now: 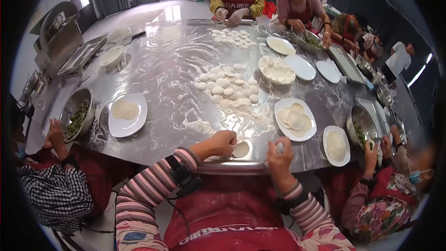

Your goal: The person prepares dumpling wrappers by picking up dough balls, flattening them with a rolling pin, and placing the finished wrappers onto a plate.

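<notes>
At the near edge of the steel table (162, 97) we have one thin dough round (241, 149) lying flat on the floury metal, between our two hands. Our left hand (221, 143) is curled in a loose fist just beside the round's left side; we cannot tell whether its fingertips pinch the dough. Our right hand (280, 158) is closed around a pale rod (279, 147), of which we see only the end, and it sits to the right of the round. Beyond, we see loose flour (244, 108) and a heap of small dough pieces (226, 82). To our right stands a white plate (297, 138) of overlapping rounds, and to our left another plate (127, 128) bears a few more. At far left, a co-worker's hand (55, 135) is near a metal bowl (90, 111) of chopped green filling, while across the table a person in yellow sleeves (258, 1) works with gloved hands (238, 16)
</notes>
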Demonstrator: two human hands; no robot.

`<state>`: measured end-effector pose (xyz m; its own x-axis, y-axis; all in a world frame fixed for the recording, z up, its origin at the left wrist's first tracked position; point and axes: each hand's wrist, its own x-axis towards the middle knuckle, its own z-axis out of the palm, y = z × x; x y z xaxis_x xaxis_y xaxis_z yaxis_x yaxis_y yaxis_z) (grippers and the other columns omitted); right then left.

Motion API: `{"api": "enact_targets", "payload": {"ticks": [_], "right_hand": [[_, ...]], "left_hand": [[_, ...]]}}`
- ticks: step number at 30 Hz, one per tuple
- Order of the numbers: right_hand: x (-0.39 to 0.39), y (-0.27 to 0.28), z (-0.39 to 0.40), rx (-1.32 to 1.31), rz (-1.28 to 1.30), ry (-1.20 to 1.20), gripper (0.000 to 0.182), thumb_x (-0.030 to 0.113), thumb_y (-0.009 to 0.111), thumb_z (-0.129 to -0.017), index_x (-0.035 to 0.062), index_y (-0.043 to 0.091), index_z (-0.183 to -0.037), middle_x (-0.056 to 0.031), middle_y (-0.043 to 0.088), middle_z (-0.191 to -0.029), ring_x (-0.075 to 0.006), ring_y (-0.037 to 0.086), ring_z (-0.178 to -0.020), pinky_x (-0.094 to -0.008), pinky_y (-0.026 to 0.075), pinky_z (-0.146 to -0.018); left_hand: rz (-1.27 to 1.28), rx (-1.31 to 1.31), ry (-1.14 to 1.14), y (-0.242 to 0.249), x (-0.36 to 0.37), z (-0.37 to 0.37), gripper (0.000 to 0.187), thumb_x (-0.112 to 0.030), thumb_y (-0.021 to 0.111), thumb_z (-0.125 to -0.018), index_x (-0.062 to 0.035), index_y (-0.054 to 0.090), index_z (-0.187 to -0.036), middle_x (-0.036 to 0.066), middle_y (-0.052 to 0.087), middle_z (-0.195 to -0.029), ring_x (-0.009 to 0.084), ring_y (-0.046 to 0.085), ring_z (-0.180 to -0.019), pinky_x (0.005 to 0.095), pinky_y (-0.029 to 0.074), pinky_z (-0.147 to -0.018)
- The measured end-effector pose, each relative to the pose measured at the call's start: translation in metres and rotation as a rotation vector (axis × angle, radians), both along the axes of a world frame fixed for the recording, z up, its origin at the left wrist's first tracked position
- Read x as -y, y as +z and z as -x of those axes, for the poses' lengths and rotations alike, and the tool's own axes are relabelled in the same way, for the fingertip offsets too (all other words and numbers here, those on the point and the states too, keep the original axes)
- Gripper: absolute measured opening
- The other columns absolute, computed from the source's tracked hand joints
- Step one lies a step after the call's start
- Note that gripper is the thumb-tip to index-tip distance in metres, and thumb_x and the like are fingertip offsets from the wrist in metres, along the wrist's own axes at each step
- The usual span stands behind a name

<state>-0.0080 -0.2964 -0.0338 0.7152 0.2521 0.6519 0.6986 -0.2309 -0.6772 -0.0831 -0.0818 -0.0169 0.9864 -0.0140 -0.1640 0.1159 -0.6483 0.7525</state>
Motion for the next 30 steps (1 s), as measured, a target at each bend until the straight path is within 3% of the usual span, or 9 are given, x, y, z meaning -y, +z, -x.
{"api": "enact_targets", "payload": {"ticks": [2, 7, 11, 13, 17, 23, 26, 28, 30], "right_hand": [[-0.024, 0.011, -0.018, 0.207, 0.125, -0.071, 0.018, 0.003, 0.066, -0.075, 0.0042, 0.049, -0.080, -0.0155, 0.051, -0.065, -0.0348, 0.052, -0.055, -0.0398, 0.042, -0.052], [-0.060, 0.029, -0.035, 0.020, 0.034, -0.031, 0.016, 0.005, 0.064, -0.077, 0.0043, 0.048, -0.080, -0.0193, 0.052, -0.064, -0.0391, 0.055, -0.060, -0.0419, 0.041, -0.051], [-0.004, 0.010, -0.003, 0.176, 0.148, -0.080, 0.021, 0.001, 0.068, -0.073, 0.0040, 0.048, -0.080, -0.0127, 0.052, -0.064, -0.0282, 0.054, -0.055, -0.0359, 0.044, -0.053], [-0.004, 0.006, 0.005, -0.176, -0.040, -0.030, 0.020, 0.002, 0.067, -0.074, 0.0037, 0.048, -0.080, -0.0135, 0.052, -0.064, -0.0288, 0.053, -0.055, -0.0368, 0.043, -0.053], [-0.055, 0.026, -0.031, -0.024, 0.044, -0.041, 0.018, 0.004, 0.065, -0.076, 0.0032, 0.048, -0.082, -0.0187, 0.052, -0.067, -0.0388, 0.053, -0.059, -0.0421, 0.041, -0.053], [-0.020, 0.013, -0.016, 0.229, 0.149, -0.089, 0.019, 0.003, 0.066, -0.075, 0.0037, 0.049, -0.083, -0.0165, 0.051, -0.063, -0.0365, 0.054, -0.056, -0.0412, 0.041, -0.049], [-0.003, 0.005, 0.004, -0.199, -0.053, 0.000, 0.019, 0.002, 0.066, -0.075, 0.0036, 0.049, -0.083, -0.0154, 0.052, -0.064, -0.0346, 0.054, -0.055, -0.0403, 0.042, -0.050], [-0.017, 0.021, -0.007, 0.257, 0.116, -0.099, 0.018, 0.002, 0.066, -0.075, 0.0036, 0.049, -0.083, -0.0154, 0.052, -0.064, -0.0344, 0.054, -0.055, -0.0400, 0.042, -0.050], [-0.048, 0.025, -0.025, -0.003, 0.006, -0.047, 0.018, 0.003, 0.065, -0.076, 0.0035, 0.049, -0.083, -0.0175, 0.052, -0.064, -0.0375, 0.054, -0.056, -0.0416, 0.042, -0.051]], "left_hand": [[-0.064, -0.011, -0.008, 0.002, 0.006, -0.007, 0.012, -0.013, 0.059, -0.073, -0.0024, 0.060, -0.079, 0.016, 0.063, -0.077, 0.0297, 0.061, -0.073, 0.0393, 0.046, -0.065], [-0.088, 0.095, 0.020, 0.000, 0.009, -0.023, 0.016, -0.016, 0.059, -0.072, -0.0033, 0.061, -0.081, 0.019, 0.062, -0.078, 0.0354, 0.060, -0.077, 0.0416, 0.046, -0.069], [-0.182, 0.084, -0.035, -0.001, 0.004, -0.012, 0.016, -0.016, 0.059, -0.072, -0.0028, 0.060, -0.081, 0.019, 0.062, -0.079, 0.0347, 0.060, -0.079, 0.0415, 0.046, -0.069], [-0.004, -0.024, 0.013, 0.004, 0.004, -0.002, 0.018, -0.016, 0.060, -0.071, -0.0020, 0.060, -0.082, 0.021, 0.063, -0.081, 0.0350, 0.060, -0.080, 0.0416, 0.047, -0.070], [-0.201, 0.000, 0.068, 0.014, 0.012, -0.011, 0.021, -0.017, 0.057, -0.076, -0.0009, 0.062, -0.087, 0.021, 0.064, -0.086, 0.0344, 0.061, -0.083, 0.0416, 0.047, -0.072], [-0.112, -0.016, -0.024, 0.003, 0.008, -0.018, 0.022, -0.017, 0.055, -0.076, -0.0016, 0.063, -0.090, 0.020, 0.064, -0.086, 0.0344, 0.061, -0.082, 0.0407, 0.047, -0.073], [-0.053, -0.055, 0.030, 0.009, 0.011, -0.004, 0.018, -0.011, 0.055, -0.075, -0.0006, 0.062, -0.088, 0.020, 0.064, -0.084, 0.0310, 0.062, -0.081, 0.0385, 0.047, -0.072], [-0.052, -0.036, 0.020, 0.004, 0.015, -0.003, 0.019, -0.012, 0.055, -0.075, -0.0005, 0.062, -0.089, 0.020, 0.064, -0.084, 0.0312, 0.062, -0.081, 0.0387, 0.047, -0.072], [-0.103, 0.014, 0.098, 0.012, 0.021, -0.008, 0.019, -0.015, 0.054, -0.077, -0.0005, 0.062, -0.088, 0.020, 0.064, -0.084, 0.0321, 0.062, -0.082, 0.0391, 0.047, -0.074]]}}
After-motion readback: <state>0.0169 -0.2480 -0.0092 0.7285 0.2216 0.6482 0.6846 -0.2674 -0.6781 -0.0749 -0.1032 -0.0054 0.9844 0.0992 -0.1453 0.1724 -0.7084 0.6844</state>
